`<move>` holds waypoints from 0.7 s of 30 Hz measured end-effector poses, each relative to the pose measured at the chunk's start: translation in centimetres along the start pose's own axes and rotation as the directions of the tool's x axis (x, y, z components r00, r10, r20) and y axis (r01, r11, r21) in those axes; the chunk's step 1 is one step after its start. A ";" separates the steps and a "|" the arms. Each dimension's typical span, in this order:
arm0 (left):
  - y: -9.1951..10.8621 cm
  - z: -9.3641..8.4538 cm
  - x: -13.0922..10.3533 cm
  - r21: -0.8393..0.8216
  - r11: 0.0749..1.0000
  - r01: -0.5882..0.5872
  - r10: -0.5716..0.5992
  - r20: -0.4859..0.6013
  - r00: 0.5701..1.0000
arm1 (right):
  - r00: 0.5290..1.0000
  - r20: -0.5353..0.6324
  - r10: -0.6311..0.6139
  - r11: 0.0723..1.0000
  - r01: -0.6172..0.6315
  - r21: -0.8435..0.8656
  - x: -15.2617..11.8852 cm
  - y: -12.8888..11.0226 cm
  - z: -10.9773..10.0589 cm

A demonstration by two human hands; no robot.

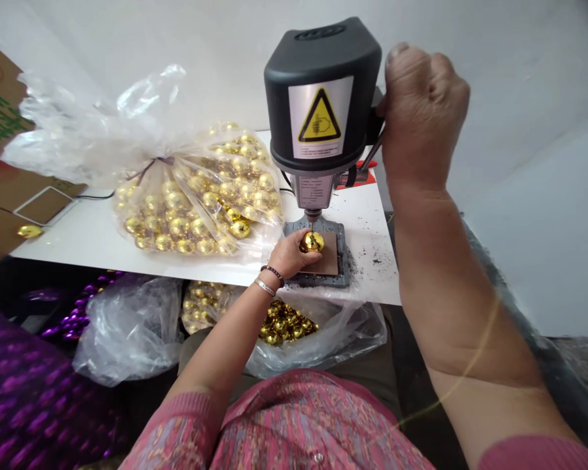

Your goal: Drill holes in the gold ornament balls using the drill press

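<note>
My left hand (290, 256) grips a shiny gold ball (313, 242) between thumb and fingers. The ball rests on a brown board (327, 262) on the grey metal base (343, 277) of a small bench drill press (322, 98). Its spindle points straight down at the top of the ball; whether the bit touches it I cannot tell. Raised at the right of the machine's black head, my right hand (424, 111) is closed around the feed lever (374, 150). Most of the lever's end is hidden inside that fist.
A tied clear bag of gold balls (191, 215) lies on the white table (102, 238). An open bag of gold balls (284, 323) sits at my lap. Purple balls in a bag (34, 391) stand lower left. A cardboard box (0, 196) and loose ball (29, 231) are left.
</note>
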State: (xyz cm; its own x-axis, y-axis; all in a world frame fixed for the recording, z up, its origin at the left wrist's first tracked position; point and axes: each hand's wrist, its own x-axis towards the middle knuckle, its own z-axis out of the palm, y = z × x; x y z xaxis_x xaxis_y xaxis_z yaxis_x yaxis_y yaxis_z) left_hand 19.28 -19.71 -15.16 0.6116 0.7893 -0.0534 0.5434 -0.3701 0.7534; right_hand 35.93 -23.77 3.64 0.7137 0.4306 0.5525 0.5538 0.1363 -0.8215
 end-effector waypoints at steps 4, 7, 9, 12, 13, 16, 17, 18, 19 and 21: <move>0.3 -0.1 -0.2 0.029 1.000 -0.003 0.003 0.001 1.000 | 0.994 -0.051 -0.095 0.995 0.096 0.006 -1.6 0.2 -0.9; 0.7 -0.3 -0.4 0.058 0.998 -0.007 0.007 0.005 1.000 | 0.979 -0.047 -0.200 0.978 0.197 -0.060 -4.0 0.4 -2.2; 0.8 -0.3 -0.5 0.066 0.998 -0.009 0.008 0.011 1.000 | 0.962 -0.014 -0.274 0.953 0.269 -0.136 -5.8 0.8 -3.1; 0.8 -0.3 -0.6 0.070 0.997 -0.013 0.013 0.005 1.000 | 0.935 0.013 -0.354 0.908 0.347 -0.235 -8.1 2.3 -4.1; 0.9 -0.3 -0.6 0.075 0.997 -0.016 0.016 0.000 1.000 | 0.925 0.016 -0.380 0.891 0.371 -0.263 -8.8 2.9 -4.3; 1.0 -0.4 -0.7 0.112 0.994 -0.018 0.020 -0.012 1.000 | 0.911 0.013 -0.411 0.859 0.392 -0.329 -10.3 4.6 -4.3; 1.0 -0.4 -0.7 0.127 0.992 -0.016 0.018 -0.015 1.000 | 0.914 0.001 -0.405 0.861 0.382 -0.335 -10.7 5.0 -4.1; 1.1 -0.4 -0.8 0.140 0.990 -0.014 0.017 -0.017 1.000 | 0.918 -0.018 -0.397 0.868 0.369 -0.331 -11.1 5.4 -4.0; 1.1 -0.4 -0.8 0.148 0.989 -0.015 0.017 -0.017 1.000 | 0.919 -0.042 -0.392 0.877 0.360 -0.320 -11.4 5.7 -3.8; 1.1 -0.3 -0.8 0.157 0.987 -0.020 0.023 -0.017 1.000 | 0.908 -0.091 -0.410 0.883 0.370 -0.290 -11.7 6.2 -3.4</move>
State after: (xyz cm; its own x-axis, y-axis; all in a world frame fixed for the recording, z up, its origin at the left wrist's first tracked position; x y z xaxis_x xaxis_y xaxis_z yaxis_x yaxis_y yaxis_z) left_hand 19.20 -20.56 -14.09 0.6139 0.7890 -0.0252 0.6148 -0.4578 0.6422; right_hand 32.44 -31.00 -7.47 0.4598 0.2540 0.8509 0.8770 0.0205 -0.4800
